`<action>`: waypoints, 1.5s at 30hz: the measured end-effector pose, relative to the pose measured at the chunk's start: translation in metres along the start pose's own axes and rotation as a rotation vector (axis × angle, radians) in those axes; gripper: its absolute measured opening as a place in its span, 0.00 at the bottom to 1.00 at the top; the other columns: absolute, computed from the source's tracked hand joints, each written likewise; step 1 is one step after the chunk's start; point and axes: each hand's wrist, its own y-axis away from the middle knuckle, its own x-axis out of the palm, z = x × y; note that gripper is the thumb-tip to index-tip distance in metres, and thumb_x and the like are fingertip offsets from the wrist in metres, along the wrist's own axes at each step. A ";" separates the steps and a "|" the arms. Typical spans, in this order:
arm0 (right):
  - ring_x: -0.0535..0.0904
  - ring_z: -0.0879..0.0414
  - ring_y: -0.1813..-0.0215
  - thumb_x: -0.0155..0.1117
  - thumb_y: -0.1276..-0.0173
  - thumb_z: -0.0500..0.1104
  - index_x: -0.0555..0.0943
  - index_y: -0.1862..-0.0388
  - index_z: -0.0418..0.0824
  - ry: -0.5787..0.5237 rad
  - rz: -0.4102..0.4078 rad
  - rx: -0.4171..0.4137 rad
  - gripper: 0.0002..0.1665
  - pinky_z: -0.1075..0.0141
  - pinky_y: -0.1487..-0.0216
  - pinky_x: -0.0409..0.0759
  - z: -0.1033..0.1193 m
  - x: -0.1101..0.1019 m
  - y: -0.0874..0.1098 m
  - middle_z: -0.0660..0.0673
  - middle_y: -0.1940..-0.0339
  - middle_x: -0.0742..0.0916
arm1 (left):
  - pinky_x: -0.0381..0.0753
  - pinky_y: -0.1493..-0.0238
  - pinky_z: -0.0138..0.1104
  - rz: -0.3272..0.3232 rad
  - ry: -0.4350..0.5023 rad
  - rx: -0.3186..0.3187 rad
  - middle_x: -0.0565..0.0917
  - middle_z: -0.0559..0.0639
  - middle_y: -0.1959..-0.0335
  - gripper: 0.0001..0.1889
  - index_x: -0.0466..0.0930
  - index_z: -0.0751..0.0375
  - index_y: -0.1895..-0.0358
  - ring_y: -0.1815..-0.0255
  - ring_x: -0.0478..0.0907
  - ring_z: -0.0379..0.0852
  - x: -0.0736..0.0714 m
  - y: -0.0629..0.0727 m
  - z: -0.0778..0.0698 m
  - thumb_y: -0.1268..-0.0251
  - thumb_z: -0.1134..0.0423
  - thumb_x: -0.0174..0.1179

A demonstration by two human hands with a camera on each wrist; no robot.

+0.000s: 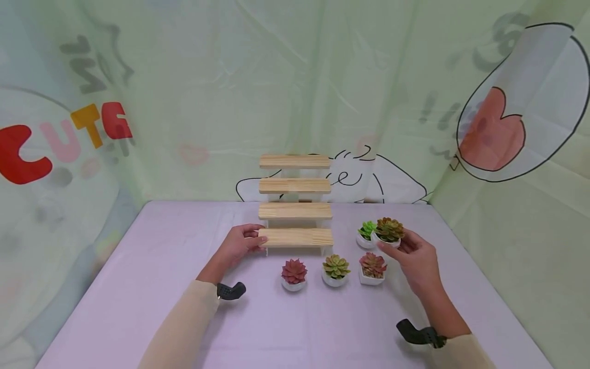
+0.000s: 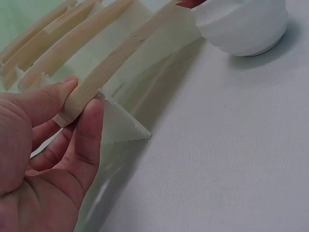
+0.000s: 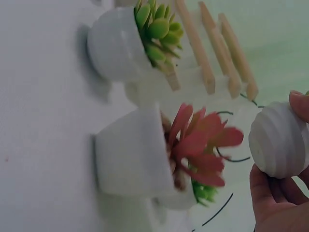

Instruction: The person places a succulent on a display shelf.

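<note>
My left hand (image 1: 240,245) pinches the left end of the lowest board of a wooden tiered shelf (image 1: 297,237), thumb on top and fingers underneath. The left wrist view shows that board (image 2: 111,63) between thumb and fingertips, with a clear support below it. My right hand (image 1: 417,256) grips a potted succulent (image 1: 389,230) with brownish-green leaves. Its white ribbed pot (image 3: 279,140) hangs raised above the table in the right wrist view. Behind it, partly covered, is a bright green potted succulent (image 1: 366,234). A red-leaved succulent in a square white pot (image 1: 371,269) stands just left of the right hand.
In front of the shelf stand a dark red potted succulent (image 1: 294,275) and a yellow-green potted succulent (image 1: 336,270). A pale lilac cloth covers the table (image 1: 276,328). Printed curtains (image 1: 207,102) enclose the back and both sides.
</note>
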 end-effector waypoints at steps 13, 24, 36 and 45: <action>0.78 0.47 0.33 0.78 0.37 0.53 0.71 0.25 0.40 -0.008 0.099 -0.104 0.46 0.86 0.50 0.77 0.044 0.034 -0.003 0.38 0.28 0.79 | 0.90 0.56 0.37 0.006 -0.026 0.010 0.79 0.53 0.60 0.25 0.78 0.66 0.36 0.62 0.82 0.44 0.000 0.001 -0.002 0.36 0.69 0.70; 0.78 0.48 0.37 0.80 0.40 0.54 0.73 0.27 0.43 -0.060 0.158 -0.133 0.45 0.84 0.50 0.79 0.057 0.067 -0.017 0.41 0.33 0.82 | 0.90 0.56 0.35 0.015 -0.052 0.023 0.84 0.54 0.59 0.25 0.79 0.65 0.36 0.62 0.83 0.43 -0.003 0.000 0.002 0.37 0.66 0.72; 0.78 0.50 0.45 0.80 0.39 0.54 0.75 0.27 0.44 -0.080 0.195 -0.188 0.43 0.80 0.52 0.80 0.074 0.094 -0.030 0.39 0.37 0.83 | 0.90 0.55 0.35 0.006 -0.039 -0.004 0.85 0.56 0.57 0.25 0.79 0.61 0.36 0.61 0.84 0.43 -0.001 0.000 0.003 0.36 0.65 0.71; 0.81 0.49 0.39 0.81 0.41 0.48 0.77 0.30 0.42 -0.142 0.251 -0.221 0.41 0.76 0.48 0.82 0.082 0.111 -0.043 0.40 0.38 0.85 | 0.90 0.54 0.36 0.001 -0.001 -0.018 0.85 0.56 0.57 0.25 0.79 0.62 0.35 0.61 0.84 0.44 0.001 0.002 0.000 0.36 0.67 0.71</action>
